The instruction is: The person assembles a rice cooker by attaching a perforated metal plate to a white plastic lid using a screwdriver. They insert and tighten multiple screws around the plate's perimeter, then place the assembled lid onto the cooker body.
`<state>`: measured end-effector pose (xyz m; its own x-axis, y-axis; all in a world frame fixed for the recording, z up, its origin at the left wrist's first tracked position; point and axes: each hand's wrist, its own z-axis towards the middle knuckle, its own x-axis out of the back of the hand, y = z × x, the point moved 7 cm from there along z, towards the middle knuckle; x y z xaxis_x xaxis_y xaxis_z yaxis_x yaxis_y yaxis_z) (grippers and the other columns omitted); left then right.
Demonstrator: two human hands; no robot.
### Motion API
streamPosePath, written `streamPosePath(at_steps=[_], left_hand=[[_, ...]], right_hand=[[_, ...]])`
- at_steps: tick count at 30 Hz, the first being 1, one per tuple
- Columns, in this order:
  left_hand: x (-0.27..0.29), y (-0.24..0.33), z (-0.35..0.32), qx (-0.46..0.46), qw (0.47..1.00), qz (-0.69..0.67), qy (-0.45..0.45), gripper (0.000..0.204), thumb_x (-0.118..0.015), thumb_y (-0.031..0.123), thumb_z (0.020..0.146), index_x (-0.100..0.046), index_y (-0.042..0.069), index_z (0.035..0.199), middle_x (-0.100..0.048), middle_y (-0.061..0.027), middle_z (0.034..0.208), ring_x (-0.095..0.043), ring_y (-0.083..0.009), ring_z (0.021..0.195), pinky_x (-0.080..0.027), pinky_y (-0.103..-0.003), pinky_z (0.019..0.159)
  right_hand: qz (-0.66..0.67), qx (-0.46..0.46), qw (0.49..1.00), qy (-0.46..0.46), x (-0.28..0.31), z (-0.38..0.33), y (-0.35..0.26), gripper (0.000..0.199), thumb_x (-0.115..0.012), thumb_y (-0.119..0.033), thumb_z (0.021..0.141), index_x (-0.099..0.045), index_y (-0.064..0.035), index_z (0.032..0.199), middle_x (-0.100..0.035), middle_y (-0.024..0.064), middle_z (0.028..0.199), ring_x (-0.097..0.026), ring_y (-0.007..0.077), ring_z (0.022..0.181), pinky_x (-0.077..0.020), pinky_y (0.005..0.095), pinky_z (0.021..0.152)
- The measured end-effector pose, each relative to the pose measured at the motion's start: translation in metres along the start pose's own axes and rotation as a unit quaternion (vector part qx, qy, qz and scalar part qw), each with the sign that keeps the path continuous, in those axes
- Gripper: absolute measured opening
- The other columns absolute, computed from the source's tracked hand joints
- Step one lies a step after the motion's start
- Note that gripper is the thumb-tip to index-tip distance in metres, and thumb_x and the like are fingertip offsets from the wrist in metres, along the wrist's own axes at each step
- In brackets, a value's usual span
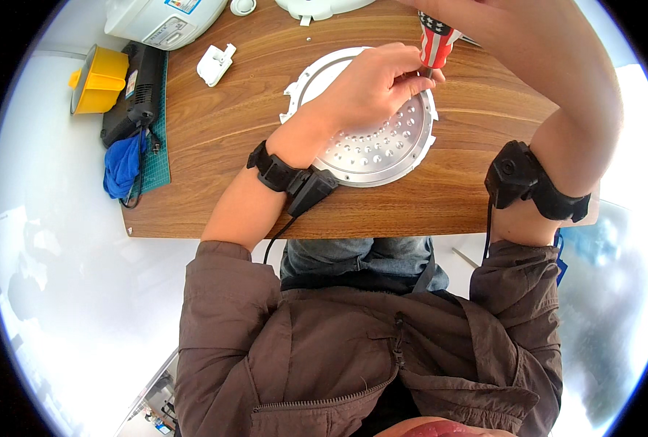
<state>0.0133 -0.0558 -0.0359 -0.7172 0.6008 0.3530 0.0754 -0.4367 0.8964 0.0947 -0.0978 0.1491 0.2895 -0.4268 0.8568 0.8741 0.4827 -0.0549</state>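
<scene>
A screwdriver [435,45] with a red and white striped handle and dark, starred top stands nearly upright at the far right rim of a round metal plate. My right hand [469,13] is closed on the top of its handle, partly cut off by the picture's upper edge. Lower down, my left hand [375,81] reaches over the plate, thumb and fingers pinched about the short shaft. The tip is hidden by those fingers. The silvery plate [382,173] has a dimpled middle and white tabs around its edge, and lies flat on the wooden table.
A small white plastic part [216,64] lies left of the plate. A white appliance housing [182,22] and another white part [320,7] are at the back. On the left, a yellow container [104,80], black device [136,87] and blue cloth [123,166] sit by a green mat [160,149].
</scene>
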Motion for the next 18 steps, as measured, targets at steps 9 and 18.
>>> streamPosePath(at_steps=[9,18], left_hand=[[0.002,-0.004,0.002,-0.011,0.999,-0.018,0.034,0.02,-0.066,-0.007,0.094,-0.073,0.001,0.11,-0.074,-0.0082,0.101,-0.071,-0.0157,0.095,-0.057,-0.03,0.086],[0.001,0.006,0.0,-0.015,0.999,0.032,0.012,0.018,-0.069,-0.003,0.094,-0.077,0.004,0.107,-0.075,-0.0062,0.099,-0.069,-0.013,0.086,-0.055,-0.027,0.076]], right_hand=[[0.023,-0.046,0.997,-0.057,-0.002,0.0,0.004,0.024,-0.068,-0.022,0.093,-0.066,-0.0002,0.085,-0.058,0.0097,0.063,-0.051,0.0195,0.054,-0.045,0.0326,0.055],[0.024,-0.028,0.998,-0.05,-0.002,-0.001,-0.005,0.019,-0.065,-0.02,0.093,-0.067,-0.0016,0.091,-0.068,0.012,0.076,-0.065,0.0257,0.067,-0.0541,0.036,0.066]])
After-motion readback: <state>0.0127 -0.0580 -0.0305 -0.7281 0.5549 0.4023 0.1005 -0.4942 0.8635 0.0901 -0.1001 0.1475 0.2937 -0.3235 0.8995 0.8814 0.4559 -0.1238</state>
